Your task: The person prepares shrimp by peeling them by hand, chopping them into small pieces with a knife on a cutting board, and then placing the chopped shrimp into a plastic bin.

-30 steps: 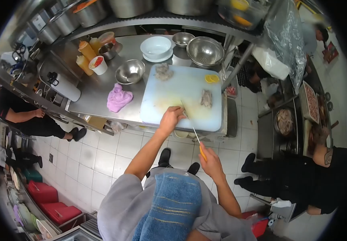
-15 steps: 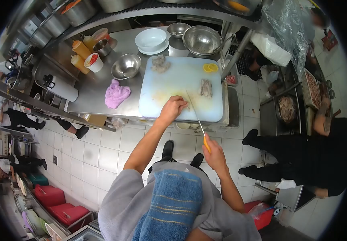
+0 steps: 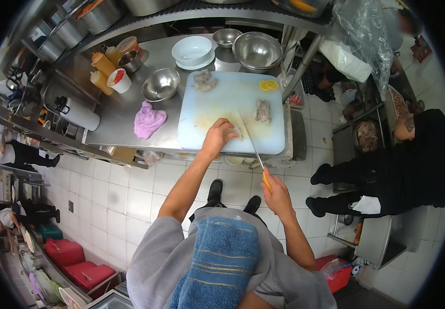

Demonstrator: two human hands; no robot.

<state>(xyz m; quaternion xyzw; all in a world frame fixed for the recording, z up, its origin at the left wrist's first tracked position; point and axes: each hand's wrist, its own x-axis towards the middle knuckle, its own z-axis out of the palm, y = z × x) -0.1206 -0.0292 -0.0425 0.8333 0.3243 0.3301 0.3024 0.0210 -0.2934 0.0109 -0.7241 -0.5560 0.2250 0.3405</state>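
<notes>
My right hand (image 3: 278, 198) grips the yellow handle of a kitchen knife (image 3: 253, 144), whose long blade points away from me over the white cutting board (image 3: 194, 110). Left of the blade, my left hand (image 3: 219, 137) is above the board's near part with thumb and fingers apart. A small pale scrap (image 3: 238, 133) lies by its fingertips, close to the blade. What looks like a pile of raw peeled shrimp (image 3: 204, 81) sits at the board's far left. A row of similar greyish pieces (image 3: 263, 111) lies on the right, below two lemon slices (image 3: 269, 85).
On the steel table stand a metal bowl (image 3: 161, 85), white bowls (image 3: 191, 50), a colander (image 3: 257, 50) and sauce bottles (image 3: 102, 63). A purple cloth (image 3: 149, 120) lies left of the board. A shelf (image 3: 197, 13) overhangs the back. A co-worker in black (image 3: 413, 165) stands at right.
My left thumb and fingers have spread, leaving the small scrap beside them. The knife has shifted only slightly. The co-worker at right has turned and changed posture.
</notes>
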